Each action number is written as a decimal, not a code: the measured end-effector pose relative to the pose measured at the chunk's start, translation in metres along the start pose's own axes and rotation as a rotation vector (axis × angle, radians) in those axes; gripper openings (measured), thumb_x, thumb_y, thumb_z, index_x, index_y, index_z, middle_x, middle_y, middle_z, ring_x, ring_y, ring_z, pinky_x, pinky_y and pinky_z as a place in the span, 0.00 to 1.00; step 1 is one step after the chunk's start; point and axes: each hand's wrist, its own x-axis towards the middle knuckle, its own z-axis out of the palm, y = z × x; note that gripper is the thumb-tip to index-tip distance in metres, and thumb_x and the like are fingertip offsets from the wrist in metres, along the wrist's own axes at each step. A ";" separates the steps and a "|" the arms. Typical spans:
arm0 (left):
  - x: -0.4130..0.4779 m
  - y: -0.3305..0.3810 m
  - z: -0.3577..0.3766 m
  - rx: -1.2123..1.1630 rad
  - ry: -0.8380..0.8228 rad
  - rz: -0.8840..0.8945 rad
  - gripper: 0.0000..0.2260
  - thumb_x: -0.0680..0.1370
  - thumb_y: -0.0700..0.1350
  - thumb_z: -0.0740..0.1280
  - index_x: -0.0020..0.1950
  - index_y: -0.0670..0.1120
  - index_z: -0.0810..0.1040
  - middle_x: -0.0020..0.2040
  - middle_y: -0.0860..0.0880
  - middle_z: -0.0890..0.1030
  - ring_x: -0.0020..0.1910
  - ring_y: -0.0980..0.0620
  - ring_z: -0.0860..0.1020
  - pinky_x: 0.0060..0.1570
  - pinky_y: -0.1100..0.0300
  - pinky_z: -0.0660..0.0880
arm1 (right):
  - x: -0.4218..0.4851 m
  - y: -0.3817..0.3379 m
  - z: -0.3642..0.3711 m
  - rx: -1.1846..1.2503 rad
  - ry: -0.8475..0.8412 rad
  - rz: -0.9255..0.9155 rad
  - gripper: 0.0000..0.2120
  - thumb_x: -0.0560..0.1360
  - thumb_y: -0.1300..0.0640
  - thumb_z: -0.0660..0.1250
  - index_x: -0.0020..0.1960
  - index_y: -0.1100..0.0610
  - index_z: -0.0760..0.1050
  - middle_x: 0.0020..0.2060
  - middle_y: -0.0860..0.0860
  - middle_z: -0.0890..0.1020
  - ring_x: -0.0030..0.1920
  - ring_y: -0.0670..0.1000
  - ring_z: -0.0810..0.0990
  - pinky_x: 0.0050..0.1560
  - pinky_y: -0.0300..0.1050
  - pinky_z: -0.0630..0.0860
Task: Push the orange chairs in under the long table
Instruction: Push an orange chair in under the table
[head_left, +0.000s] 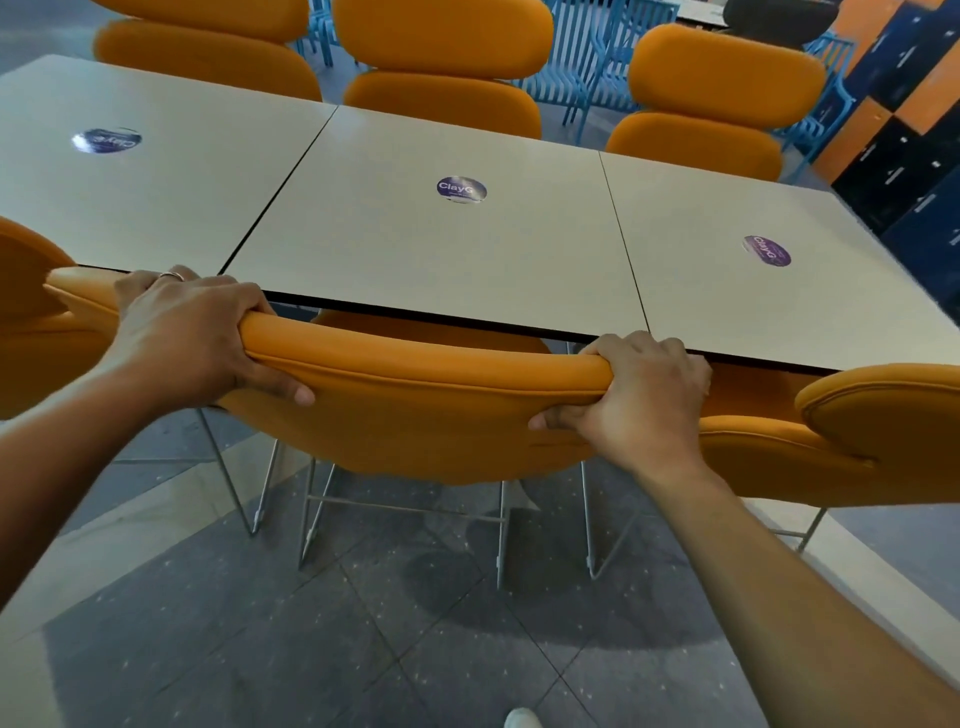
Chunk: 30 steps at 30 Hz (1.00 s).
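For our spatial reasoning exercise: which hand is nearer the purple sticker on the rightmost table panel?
Right. The right hand grips the chair back by that panel, below-left of the sticker; the left hand grips the back's other end, far to the left.

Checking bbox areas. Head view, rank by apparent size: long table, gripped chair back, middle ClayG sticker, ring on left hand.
1. long table
2. gripped chair back, which looks bigger because it is nearest the camera
3. middle ClayG sticker
4. ring on the left hand
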 end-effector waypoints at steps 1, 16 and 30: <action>-0.001 -0.003 0.000 -0.002 0.003 0.006 0.42 0.46 0.85 0.58 0.47 0.56 0.73 0.42 0.52 0.76 0.46 0.47 0.70 0.54 0.45 0.65 | -0.003 -0.002 0.001 0.000 -0.002 0.003 0.43 0.51 0.17 0.60 0.54 0.44 0.78 0.50 0.47 0.79 0.55 0.55 0.74 0.56 0.55 0.64; -0.018 0.017 0.003 -0.037 0.090 -0.017 0.36 0.52 0.80 0.59 0.41 0.51 0.73 0.41 0.49 0.75 0.50 0.41 0.73 0.59 0.44 0.61 | 0.001 0.005 -0.011 -0.053 -0.111 0.016 0.39 0.54 0.20 0.68 0.56 0.44 0.75 0.53 0.49 0.78 0.56 0.56 0.73 0.54 0.54 0.65; -0.016 0.014 0.008 -0.035 0.137 -0.001 0.39 0.50 0.83 0.55 0.43 0.54 0.73 0.41 0.52 0.73 0.49 0.43 0.73 0.57 0.44 0.61 | 0.002 0.005 -0.014 -0.058 -0.118 0.057 0.42 0.48 0.17 0.66 0.54 0.42 0.77 0.50 0.46 0.77 0.55 0.55 0.74 0.56 0.54 0.67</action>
